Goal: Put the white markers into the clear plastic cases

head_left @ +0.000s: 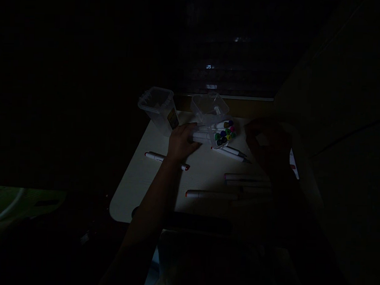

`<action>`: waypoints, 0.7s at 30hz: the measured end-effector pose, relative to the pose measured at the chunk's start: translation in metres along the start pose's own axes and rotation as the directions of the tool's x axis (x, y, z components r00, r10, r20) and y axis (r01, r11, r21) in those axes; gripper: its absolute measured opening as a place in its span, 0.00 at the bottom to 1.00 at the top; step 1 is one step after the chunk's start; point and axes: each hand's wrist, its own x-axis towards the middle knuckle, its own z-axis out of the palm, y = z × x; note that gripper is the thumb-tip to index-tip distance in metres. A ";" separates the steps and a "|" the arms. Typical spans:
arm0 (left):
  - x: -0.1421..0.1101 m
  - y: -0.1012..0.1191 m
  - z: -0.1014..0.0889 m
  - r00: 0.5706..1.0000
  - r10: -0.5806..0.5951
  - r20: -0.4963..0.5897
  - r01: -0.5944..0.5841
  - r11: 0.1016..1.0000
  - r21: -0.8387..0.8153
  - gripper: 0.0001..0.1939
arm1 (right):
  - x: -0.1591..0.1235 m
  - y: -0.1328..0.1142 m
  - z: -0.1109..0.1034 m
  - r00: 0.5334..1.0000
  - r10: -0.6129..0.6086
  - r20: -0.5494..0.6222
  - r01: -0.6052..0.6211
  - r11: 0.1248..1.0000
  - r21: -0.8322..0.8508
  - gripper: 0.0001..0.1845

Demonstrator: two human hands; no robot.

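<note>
The scene is very dark. My left hand (181,142) is closed round a clear plastic marker case (209,137) that lies on its side on a small white table (135,186); coloured marker caps (225,133) show at its open end. The case's clear lid (209,106) stands open behind it. My right hand (266,147) hovers in shadow to the right of the case, its fingers curled; whether it holds anything I cannot make out. Two loose markers (231,153) lie just below the case.
An empty clear plastic tub (158,108) stands at the table's far left corner. Several loose white markers lie on the table: one (158,158) under my left wrist, others (211,195) nearer me. A pale green object (16,203) sits at the left.
</note>
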 end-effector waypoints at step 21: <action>0.000 -0.002 0.002 0.998 0.036 -0.045 -0.035 0.999 0.009 0.36 | -0.033 0.008 0.040 0.217 0.080 0.973 -0.023 0.997 -0.077 0.13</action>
